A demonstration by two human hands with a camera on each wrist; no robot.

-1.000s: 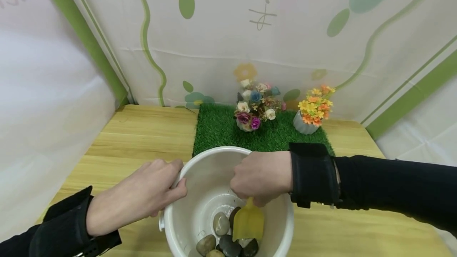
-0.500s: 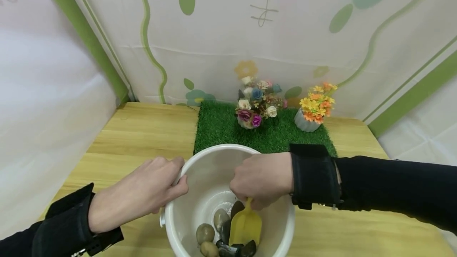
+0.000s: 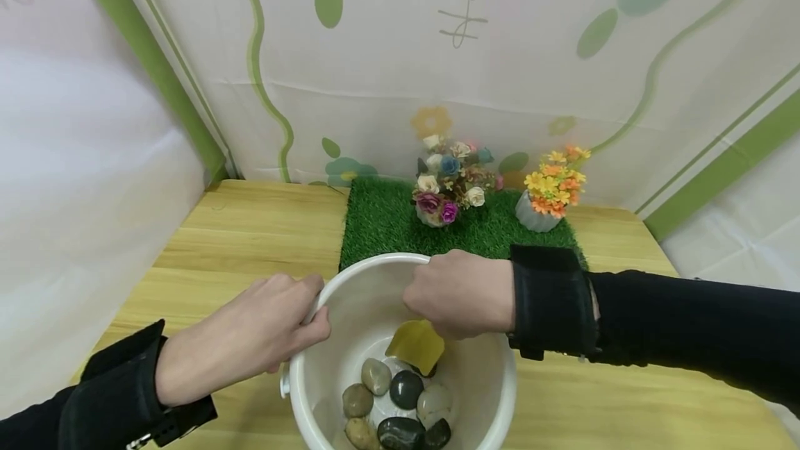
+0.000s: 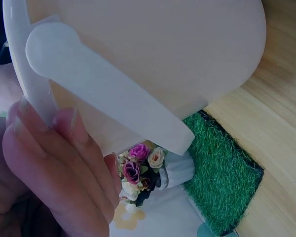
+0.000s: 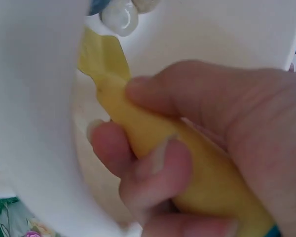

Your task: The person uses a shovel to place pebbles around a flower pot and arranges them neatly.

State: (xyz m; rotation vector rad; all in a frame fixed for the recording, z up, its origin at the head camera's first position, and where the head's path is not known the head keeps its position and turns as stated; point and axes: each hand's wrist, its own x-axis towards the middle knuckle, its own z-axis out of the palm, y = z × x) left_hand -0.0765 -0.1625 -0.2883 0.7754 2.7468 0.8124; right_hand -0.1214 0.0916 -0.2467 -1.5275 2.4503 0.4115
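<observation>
A white bucket [image 3: 300, 394] stands at the front of the table, its side handle [image 4: 113, 94] hanging on the outer wall in the left wrist view. My left hand [image 3: 269, 325] grips the bucket's left rim, fingers outside and thumb over the edge. Inside the bucket, my right hand [image 3: 465, 294] holds a yellow plastic scoop [image 3: 417, 344] by its handle, fingers curled round it in the right wrist view. The scoop's blade is tilted near the far inner wall. Several smooth stones, grey, tan and black, lie on the bucket's floor, among them a black stone [image 3: 406, 389].
Behind the bucket lies a green artificial grass mat [image 3: 375, 221]. On it stand a pot of mixed roses [image 3: 446, 182] and a grey pot of orange and yellow flowers [image 3: 540, 207]. The wooden table [image 3: 262, 228] is enclosed by printed curtains [image 3: 387, 54].
My right hand has risen and drawn the scoop away from the stones towards the far wall, turning its blade. Stones have shifted and more show. My left hand stays on the rim.
</observation>
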